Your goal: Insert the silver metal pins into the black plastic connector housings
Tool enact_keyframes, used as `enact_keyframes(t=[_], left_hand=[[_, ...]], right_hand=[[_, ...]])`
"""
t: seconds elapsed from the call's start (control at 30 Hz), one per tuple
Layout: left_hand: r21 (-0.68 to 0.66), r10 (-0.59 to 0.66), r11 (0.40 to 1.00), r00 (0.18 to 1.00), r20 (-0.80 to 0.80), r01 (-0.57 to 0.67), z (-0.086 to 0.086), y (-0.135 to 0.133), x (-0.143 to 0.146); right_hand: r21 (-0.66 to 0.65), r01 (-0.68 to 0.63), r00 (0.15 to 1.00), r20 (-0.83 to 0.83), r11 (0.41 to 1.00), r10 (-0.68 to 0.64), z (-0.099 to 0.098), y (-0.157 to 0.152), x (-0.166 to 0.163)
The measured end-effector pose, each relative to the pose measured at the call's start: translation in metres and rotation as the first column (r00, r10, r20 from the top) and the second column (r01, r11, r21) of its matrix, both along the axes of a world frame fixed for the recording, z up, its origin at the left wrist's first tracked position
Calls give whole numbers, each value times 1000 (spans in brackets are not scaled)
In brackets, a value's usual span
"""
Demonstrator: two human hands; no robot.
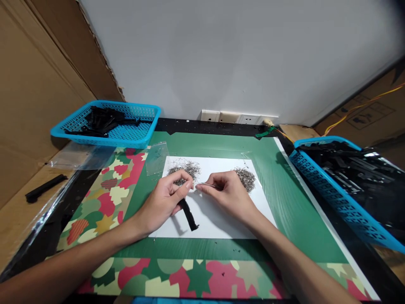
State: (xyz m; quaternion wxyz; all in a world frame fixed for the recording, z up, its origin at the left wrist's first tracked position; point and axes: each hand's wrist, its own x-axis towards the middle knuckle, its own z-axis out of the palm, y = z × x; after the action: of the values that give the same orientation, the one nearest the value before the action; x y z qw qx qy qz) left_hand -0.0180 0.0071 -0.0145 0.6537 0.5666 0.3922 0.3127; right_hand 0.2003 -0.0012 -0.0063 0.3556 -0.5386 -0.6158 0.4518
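Observation:
My left hand (171, 192) is closed around a narrow black plastic part (190, 215), whose lower end sticks out below the fingers. Close beside it, my right hand (226, 190) pinches a thin metal piece (207, 184), its kind unclear, partly covered by the fingers. The fingertips of both hands nearly meet above a white sheet (207, 219). Behind my left hand is a pile of tiny metal pieces (191, 169), partly hidden by the fingers. A second pile of small metal pieces (246, 179) lies just past my right hand.
A blue basket (136, 137) with black parts stands back left; another blue basket (344, 202), heaped with black parts, stands at right. One black part (46, 188) lies on cardboard at left. A clear plastic bag (157, 158) rests on the green mat (202, 145). Wall sockets (238, 118) line the back.

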Motion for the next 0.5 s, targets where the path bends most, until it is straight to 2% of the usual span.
enact_keyframes(t=[0.23, 0.37, 0.5], left_hand=[[48, 100, 994, 994, -37, -98, 2, 3, -1], [57, 80, 995, 994, -71, -76, 4, 1, 0], [64, 34, 998, 996, -81, -29, 4, 0, -1]], right_hand=[[135, -22, 998, -60, 991, 31, 10, -8, -3], [157, -11, 996, -80, 988, 24, 9, -10, -7], [106, 14, 987, -162, 994, 4, 6, -7, -8]])
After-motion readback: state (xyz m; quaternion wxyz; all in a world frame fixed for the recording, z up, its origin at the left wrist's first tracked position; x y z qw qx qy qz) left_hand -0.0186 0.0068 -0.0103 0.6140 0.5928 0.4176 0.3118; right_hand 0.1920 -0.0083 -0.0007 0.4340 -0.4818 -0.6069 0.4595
